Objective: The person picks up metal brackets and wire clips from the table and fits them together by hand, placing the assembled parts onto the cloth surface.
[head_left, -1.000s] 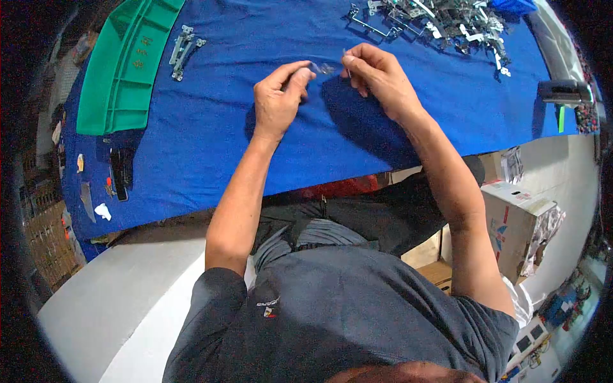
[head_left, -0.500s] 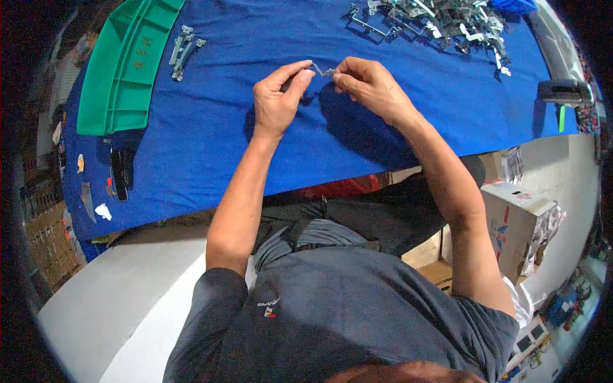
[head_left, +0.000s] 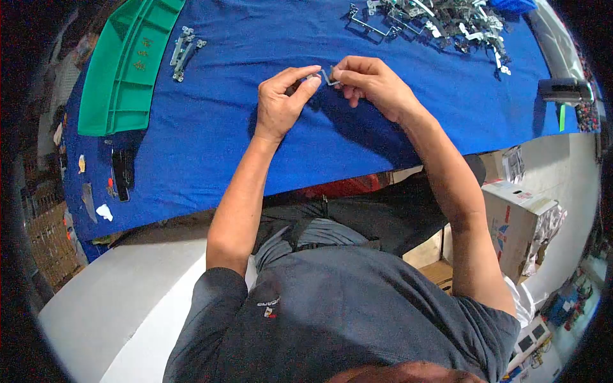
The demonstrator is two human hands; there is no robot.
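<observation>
Just above the blue cloth, my right hand (head_left: 373, 83) pinches a small bent metal bracket (head_left: 329, 79) between thumb and forefinger, its other fingers curled below. My left hand (head_left: 284, 99) is closed in a pinch at the bracket's left end, thumb and forefinger tips meeting it; the exact contact is too small to see. The bracket forms a thin grey angle between the hands, and its right end is hidden by my right fingers.
A blue cloth (head_left: 211, 147) covers the table. On the left, a green tray (head_left: 131, 118) holds several small brass-coloured parts (head_left: 142, 54). Beside it lie metal hinge-like pieces (head_left: 184, 54). A heap of metal brackets (head_left: 447, 22) is at the back right. A black object (head_left: 120, 173) lies front left.
The bracket has turned in my fingers and its angle now points down. My left hand has shifted slightly right and down, and my right fingers have spread a little below the piece.
</observation>
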